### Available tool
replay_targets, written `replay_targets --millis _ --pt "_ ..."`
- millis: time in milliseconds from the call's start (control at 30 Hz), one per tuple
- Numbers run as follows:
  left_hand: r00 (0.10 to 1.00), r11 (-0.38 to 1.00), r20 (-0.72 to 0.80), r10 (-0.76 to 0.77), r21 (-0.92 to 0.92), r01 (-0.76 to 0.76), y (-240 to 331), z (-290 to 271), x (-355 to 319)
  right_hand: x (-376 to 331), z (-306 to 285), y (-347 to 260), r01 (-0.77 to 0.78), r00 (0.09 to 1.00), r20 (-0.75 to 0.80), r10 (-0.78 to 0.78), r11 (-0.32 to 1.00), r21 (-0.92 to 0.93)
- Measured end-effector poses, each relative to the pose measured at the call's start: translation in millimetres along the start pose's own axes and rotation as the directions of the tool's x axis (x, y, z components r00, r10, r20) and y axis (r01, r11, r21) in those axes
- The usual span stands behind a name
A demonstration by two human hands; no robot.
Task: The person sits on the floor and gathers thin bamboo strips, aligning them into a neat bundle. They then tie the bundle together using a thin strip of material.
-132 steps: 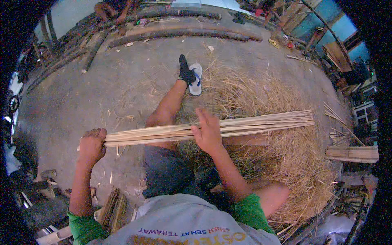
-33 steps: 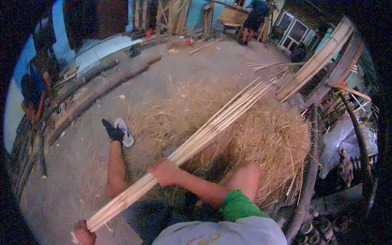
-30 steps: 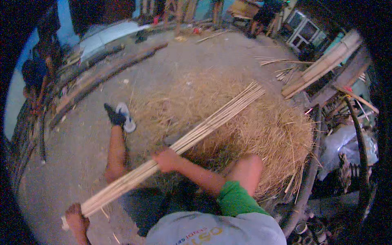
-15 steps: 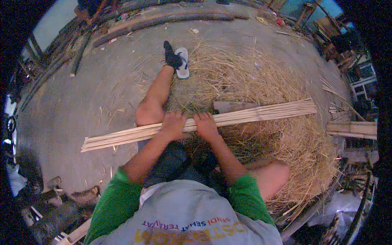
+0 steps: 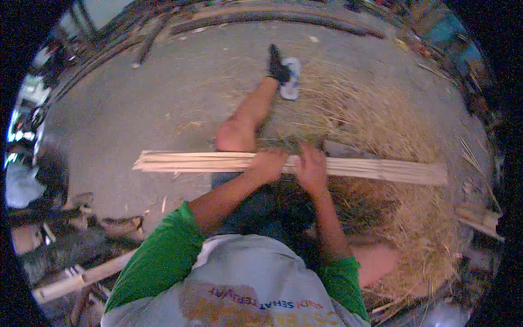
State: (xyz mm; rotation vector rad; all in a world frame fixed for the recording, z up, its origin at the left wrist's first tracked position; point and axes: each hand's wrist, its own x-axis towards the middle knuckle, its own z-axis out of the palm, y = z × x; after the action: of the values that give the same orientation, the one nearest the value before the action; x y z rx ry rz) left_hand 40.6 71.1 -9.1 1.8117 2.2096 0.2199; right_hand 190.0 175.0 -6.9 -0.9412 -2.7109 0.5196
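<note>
Held one long bundle of pale sticks (image 5: pixel 359 167) flat, from side to side, just past the lap, with one end over the grey floor (image 5: pixel 109 120) on the left and one end over one big heap of straw (image 5: pixel 376 106) on the right. Could not count the thin sticks, too many and too blurry. Had one left hand (image 5: pixel 269 163) curled over the middle, with fingers closed around the bundle. Had one right hand (image 5: pixel 312 166) just beside the other, on the same bundle, with fingers reaching over the far edge. Could not tell, with the blur, if pinching or only resting there. Had one bare leg (image 5: pixel 256 108) straight out in front, with one black foot cover (image 5: pixel 277 66), and one white and blue sandal (image 5: pixel 291 79) just beside. Wore one grey shirt (image 5: pixel 256 261) with two green sleeves (image 5: pixel 158 256). Saw at least two long logs (image 5: pixel 278 16) far off
</note>
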Motion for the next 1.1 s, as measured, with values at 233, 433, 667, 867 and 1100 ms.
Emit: replay_targets --millis 233,433,667,867,1100 --pt "1.0 0.997 0.023 -0.018 0.08 0.016 7 14 -15 -5 9 -8 0.099 0.99 0.118 -0.073 0.968 -0.229" --pt "0.933 0.996 0.35 0.09 -0.033 -0.084 -8 -17 13 20 3 2 -0.152 0.877 0.418 0.236 0.963 -0.223" --pt "0.996 0.996 0.044 0.083 -0.039 -0.081 6 14 -9 -12 12 25 0.365 0.927 0.167 -0.335 0.91 -0.199" --pt "0.859 0.952 -0.506 0.085 -0.213 -0.219 -80 -58 -49 -2 52 56 0.243 0.959 0.223 -0.177 0.917 -0.316" --pt "0.372 0.547 -0.424 -0.826 -0.441 0.712 -311 -189 -228 -10 50 49 0.192 0.978 0.138 -0.154 0.926 -0.326"
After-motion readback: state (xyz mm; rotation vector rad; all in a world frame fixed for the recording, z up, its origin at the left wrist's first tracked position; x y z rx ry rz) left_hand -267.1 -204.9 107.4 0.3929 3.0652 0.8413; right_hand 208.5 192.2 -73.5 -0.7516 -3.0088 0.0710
